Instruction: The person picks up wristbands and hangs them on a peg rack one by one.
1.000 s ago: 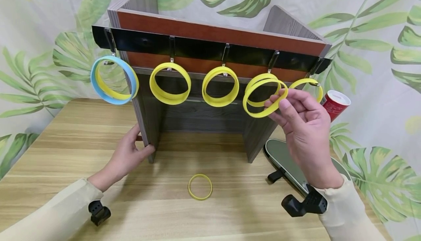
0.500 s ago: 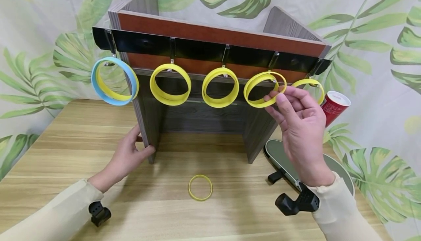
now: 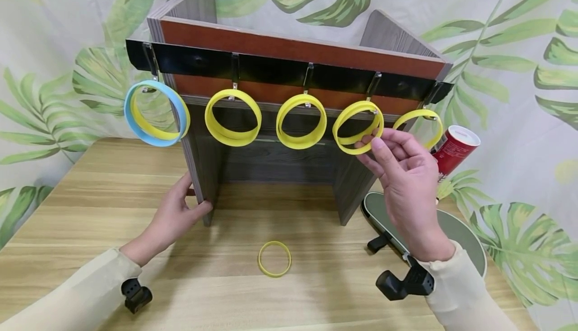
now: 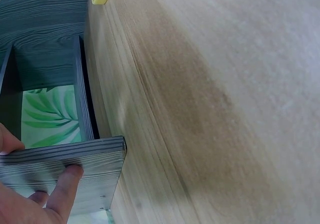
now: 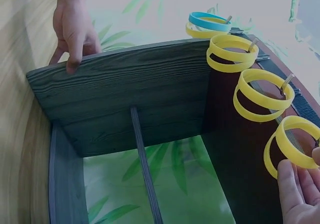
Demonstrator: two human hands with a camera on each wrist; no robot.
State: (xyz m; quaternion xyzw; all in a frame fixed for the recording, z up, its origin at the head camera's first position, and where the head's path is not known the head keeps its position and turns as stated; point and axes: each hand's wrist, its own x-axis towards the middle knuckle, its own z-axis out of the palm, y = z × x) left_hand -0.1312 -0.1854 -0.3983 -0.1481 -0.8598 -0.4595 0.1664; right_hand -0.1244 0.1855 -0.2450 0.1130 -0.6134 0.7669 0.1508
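My right hand pinches a yellow silicone wristband at the fourth hook of a black hook rail. The hook's tip shows inside this band, and another yellow band hangs behind it. In the right wrist view, thumb and fingers hold the lower edge of the front band. My left hand grips the left side panel of a grey wooden shelf, fingers on one face and thumb on the other. A blue band hangs with a yellow one on the leftmost hook.
Yellow bands hang on the second and third hooks, and one on the rightmost. A loose yellow band lies on the wooden table. A red can and a green case are at the right.
My right hand has moved slightly left and down. The band it pinches has gone from in front of the fourth hook to around its tip. The left hand stays put.
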